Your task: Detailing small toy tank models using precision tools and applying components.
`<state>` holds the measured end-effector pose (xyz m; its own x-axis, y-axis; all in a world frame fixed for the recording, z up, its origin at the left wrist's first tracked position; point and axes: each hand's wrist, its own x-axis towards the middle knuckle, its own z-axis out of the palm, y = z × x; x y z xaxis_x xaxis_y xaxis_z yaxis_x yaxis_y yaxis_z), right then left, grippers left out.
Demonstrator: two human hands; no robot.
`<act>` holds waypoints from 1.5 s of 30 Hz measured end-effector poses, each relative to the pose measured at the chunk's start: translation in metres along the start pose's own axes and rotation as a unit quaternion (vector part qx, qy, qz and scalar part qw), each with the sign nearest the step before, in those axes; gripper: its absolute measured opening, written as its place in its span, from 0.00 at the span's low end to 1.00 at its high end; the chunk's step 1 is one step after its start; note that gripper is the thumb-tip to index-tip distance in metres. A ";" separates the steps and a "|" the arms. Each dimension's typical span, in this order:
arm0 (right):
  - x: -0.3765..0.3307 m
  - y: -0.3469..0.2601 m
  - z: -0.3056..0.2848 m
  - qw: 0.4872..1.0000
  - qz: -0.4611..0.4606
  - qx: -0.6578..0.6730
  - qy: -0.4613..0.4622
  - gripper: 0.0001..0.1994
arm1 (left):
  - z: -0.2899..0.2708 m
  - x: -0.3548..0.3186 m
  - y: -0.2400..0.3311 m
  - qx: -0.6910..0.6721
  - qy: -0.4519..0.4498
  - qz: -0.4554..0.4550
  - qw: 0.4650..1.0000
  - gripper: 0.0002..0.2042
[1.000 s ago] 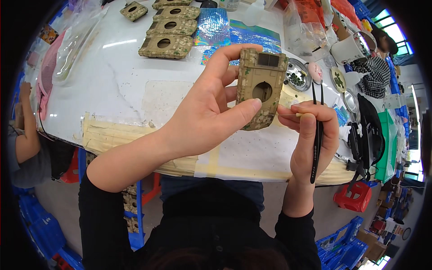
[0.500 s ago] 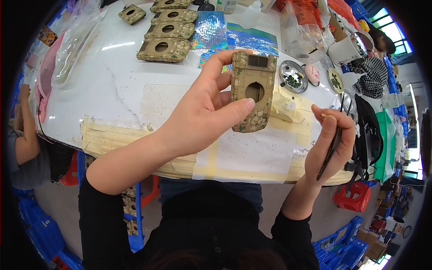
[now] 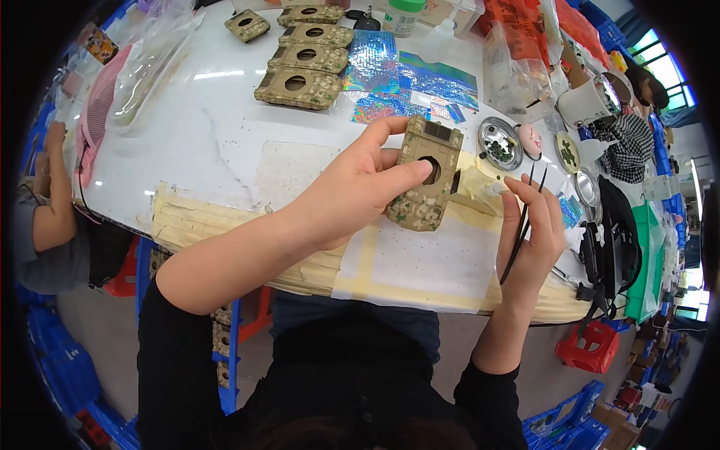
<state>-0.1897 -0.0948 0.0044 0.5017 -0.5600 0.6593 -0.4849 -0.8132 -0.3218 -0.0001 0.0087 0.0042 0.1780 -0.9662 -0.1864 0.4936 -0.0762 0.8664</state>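
My left hand [image 3: 352, 187] is closed around a camouflage-patterned model tank hull [image 3: 417, 208], its thumb pressing beside the round hole in the top. The hull is held tilted above a white paper sheet [image 3: 420, 262] taped to the table's near edge. Just right of the hull, my right hand [image 3: 536, 236] holds black tweezers [image 3: 517, 251] against the palm, their tips pointing up and away. Its thumb and forefinger are close together; whether something tiny sits between them I cannot make out. Behind these fingers stands a block covered in cream tape [image 3: 478, 193].
More camouflage hulls [image 3: 302, 88] stand in a row at the back, beside shiny holographic sheets [image 3: 442, 79]. A round metal dish [image 3: 500, 144] holds small dark green parts. A black bag [image 3: 621, 232] and green bin [image 3: 646, 259] are at right. Another person's arm [image 3: 52, 202] shows at far left.
The view has shifted, so the table things appear farther right. My right hand has come closer to the hull, which is now tilted more. Both hands keep their holds.
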 end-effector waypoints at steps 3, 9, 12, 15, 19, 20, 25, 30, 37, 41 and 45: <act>0.002 -0.003 0.000 1.000 -0.008 0.010 0.027 0.09 | -0.016 0.000 0.008 0.022 0.006 0.021 1.000 0.26; -0.006 0.012 -0.007 0.995 -0.002 0.042 0.092 0.07 | -0.085 -0.021 0.047 0.101 0.166 0.151 0.969 0.20; -0.007 0.010 -0.007 0.994 0.010 0.066 0.090 0.05 | -0.143 -0.048 0.069 0.199 0.274 0.148 0.929 0.23; -0.006 0.006 -0.006 0.993 0.008 0.075 0.094 0.05 | -0.193 -0.068 0.081 0.301 0.354 0.080 0.882 0.24; -0.007 0.006 -0.005 0.990 0.011 0.090 0.104 0.05 | -0.224 -0.074 0.089 0.360 0.359 0.061 0.859 0.24; -0.008 0.006 -0.005 0.990 0.018 0.095 0.106 0.05 | -0.233 -0.074 0.093 0.407 0.356 0.062 0.839 0.24; -0.012 0.010 -0.004 0.983 0.040 0.127 0.126 0.06 | -0.228 -0.065 0.115 0.616 0.329 0.019 0.715 0.24; -0.015 0.011 -0.006 0.979 0.012 0.150 0.135 0.08 | -0.196 -0.023 0.139 0.613 0.341 0.110 0.704 0.22; -0.013 0.015 -0.009 0.977 -0.032 0.146 0.151 0.10 | -0.243 0.115 0.150 0.581 0.474 0.046 0.660 0.47; -0.011 0.015 -0.009 0.971 -0.078 0.143 0.177 0.12 | -0.227 0.135 0.141 0.668 0.456 -0.038 0.587 0.53; -0.011 0.014 -0.008 0.966 -0.077 0.156 0.190 0.13 | -0.228 0.128 0.153 0.706 0.462 -0.044 0.535 0.45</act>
<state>-0.2081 -0.0987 -0.0021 0.2236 -0.3779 0.8985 -0.1560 -0.9238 -0.3497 0.2924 -0.0704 0.0067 0.8741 -0.4587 0.1597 -0.4837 -0.8521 0.2000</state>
